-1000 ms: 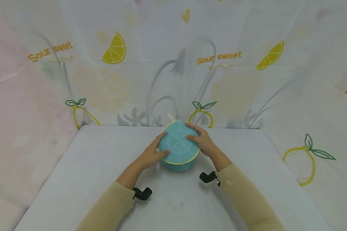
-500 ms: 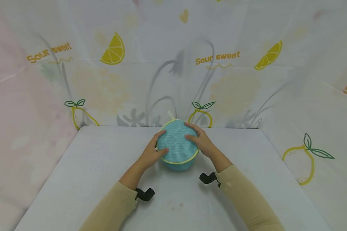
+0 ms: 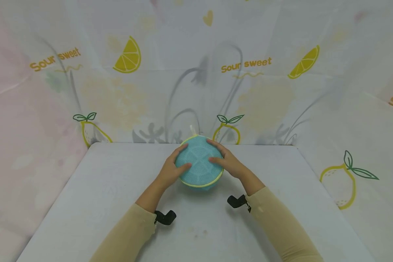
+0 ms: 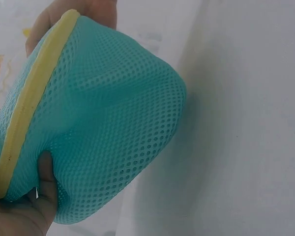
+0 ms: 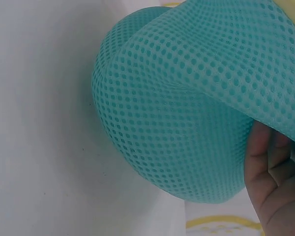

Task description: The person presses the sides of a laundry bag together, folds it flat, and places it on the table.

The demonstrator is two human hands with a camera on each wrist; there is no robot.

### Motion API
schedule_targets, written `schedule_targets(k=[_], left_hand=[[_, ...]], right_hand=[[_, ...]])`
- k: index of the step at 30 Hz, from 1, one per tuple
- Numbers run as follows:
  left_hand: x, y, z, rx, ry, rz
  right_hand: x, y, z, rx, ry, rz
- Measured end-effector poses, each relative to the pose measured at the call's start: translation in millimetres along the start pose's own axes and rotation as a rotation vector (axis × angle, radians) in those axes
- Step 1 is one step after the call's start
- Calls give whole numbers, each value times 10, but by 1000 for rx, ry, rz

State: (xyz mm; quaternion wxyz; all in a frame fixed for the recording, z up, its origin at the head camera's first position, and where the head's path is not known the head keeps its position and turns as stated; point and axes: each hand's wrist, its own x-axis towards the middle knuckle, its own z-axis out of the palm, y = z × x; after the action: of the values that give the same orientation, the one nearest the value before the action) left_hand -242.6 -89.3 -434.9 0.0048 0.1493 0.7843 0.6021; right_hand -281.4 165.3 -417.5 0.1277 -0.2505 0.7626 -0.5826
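Note:
A round teal mesh laundry bag (image 3: 199, 169) with yellow piping is held upright between both hands, over the middle of the white table. Its flat top faces the head camera, and a pale loop sticks up from the far edge. My left hand (image 3: 171, 170) grips the bag's left side, thumb on the mesh top and a finger pressing into the side wall. On the right side, my right hand (image 3: 233, 163) holds it the same way, fingers curled behind the wall. In the left wrist view the mesh wall (image 4: 118, 98) bulges below the yellow zip band (image 4: 32, 101) and is dented.
The white table (image 3: 196, 218) runs back to a hanging cloth (image 3: 275, 98) printed with lemons and words. Black camera mounts (image 3: 165, 217) sit by both wrists. A few faint spots mark the tabletop near the front.
The bag has shifted slightly left, and less of its lower wall shows beneath the yellow edge now. Both hands have moved a little with it and keep their hold.

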Motion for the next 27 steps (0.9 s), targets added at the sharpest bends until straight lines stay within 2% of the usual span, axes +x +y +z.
schedule_targets(k=[8, 17, 27], left_hand=[[7, -9, -14, -22, -20, 39], [10, -25, -26, 31, -35, 83], [7, -13, -19, -8, -58, 48]], right_hand=[[5, 16, -14, 17, -14, -19], [27, 18, -9, 74, -12, -10], [19, 14, 3, 72, -18, 1]])
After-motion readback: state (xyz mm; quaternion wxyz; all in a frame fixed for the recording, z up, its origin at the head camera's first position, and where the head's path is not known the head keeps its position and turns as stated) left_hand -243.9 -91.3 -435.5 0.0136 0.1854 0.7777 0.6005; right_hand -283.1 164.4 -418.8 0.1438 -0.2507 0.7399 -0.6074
